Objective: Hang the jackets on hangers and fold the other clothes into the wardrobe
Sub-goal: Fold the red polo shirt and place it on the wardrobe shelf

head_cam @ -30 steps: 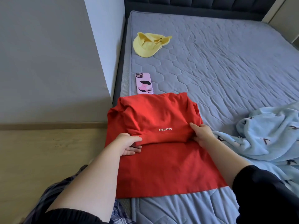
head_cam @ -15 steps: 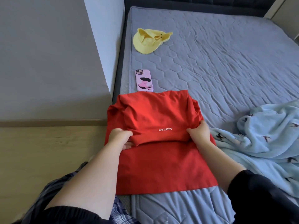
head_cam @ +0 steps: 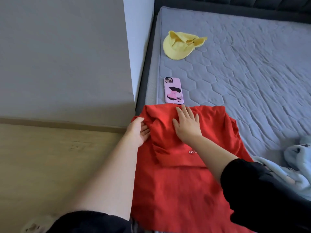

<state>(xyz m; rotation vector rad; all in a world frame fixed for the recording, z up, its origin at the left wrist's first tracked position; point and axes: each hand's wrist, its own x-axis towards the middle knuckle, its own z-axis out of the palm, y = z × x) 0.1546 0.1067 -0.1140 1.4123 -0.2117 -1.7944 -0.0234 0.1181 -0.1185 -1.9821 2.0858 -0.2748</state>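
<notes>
A red T-shirt (head_cam: pixel 181 187) with small white lettering lies partly folded on the near left corner of the grey mattress (head_cam: pixel 252 73), its upper half doubled back over the lower half. My right hand (head_cam: pixel 186 125) lies flat on top of the folded part, fingers straight and spread toward the far edge. My left hand (head_cam: pixel 139 130) touches the shirt's left side at the mattress edge, palm turned toward the cloth with fingers relaxed. A light blue patterned garment (head_cam: pixel 296 165) is bunched at the right.
A pink-cased phone (head_cam: pixel 173 90) lies just beyond the shirt's far edge. A yellow hat (head_cam: pixel 181 45) sits farther up the mattress. A grey wall and white corner stand to the left, with wood floor (head_cam: pixel 50 162) below. A dark headboard runs along the back.
Both hands let go of the fold's near edge. My right hand moved up onto the folded part and lies flat; my left hand shifted to the shirt's left side. The camera moved closer.
</notes>
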